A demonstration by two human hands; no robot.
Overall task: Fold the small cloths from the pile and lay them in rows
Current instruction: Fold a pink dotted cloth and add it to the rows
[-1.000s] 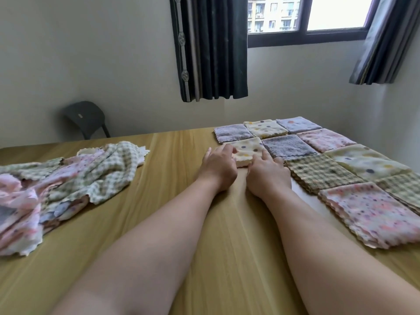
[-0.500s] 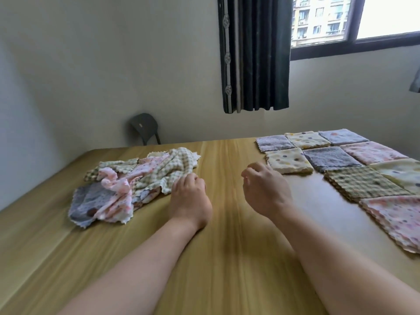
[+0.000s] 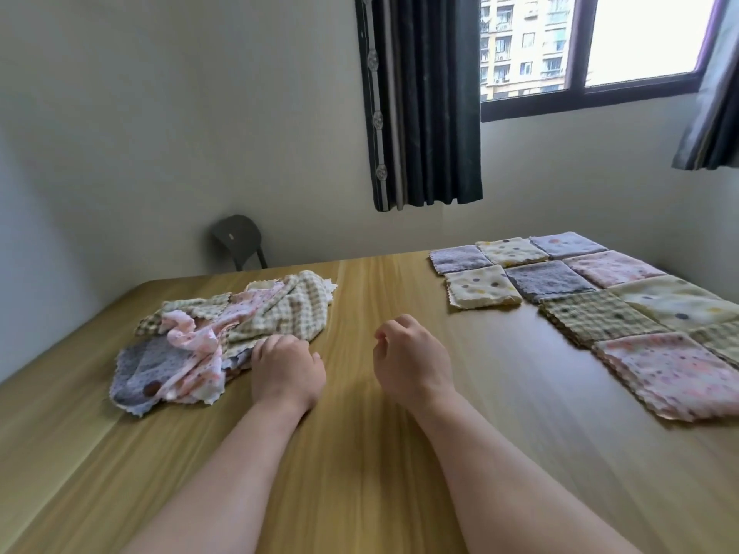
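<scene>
the pile of unfolded cloths [image 3: 224,325] lies on the wooden table [image 3: 360,473], just ahead of the left hand [image 3: 286,367]. its curled fingers touch the pile's near edge, but i cannot tell whether they pinch a cloth. the right hand [image 3: 412,357] hovers loosely curled and empty, between the pile and the folded rows [image 3: 560,281], so the left is nearer.

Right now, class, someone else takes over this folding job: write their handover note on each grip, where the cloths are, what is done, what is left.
Left grip: fingers curled at the near edge of the unfolded pile; whether it pinches a cloth cannot be told.
Right grip: loosely curled over the table, holds nothing.
Done: at least ten folded cloths show in rows on the right.
Left: fold the pile, extend the rows.
</scene>
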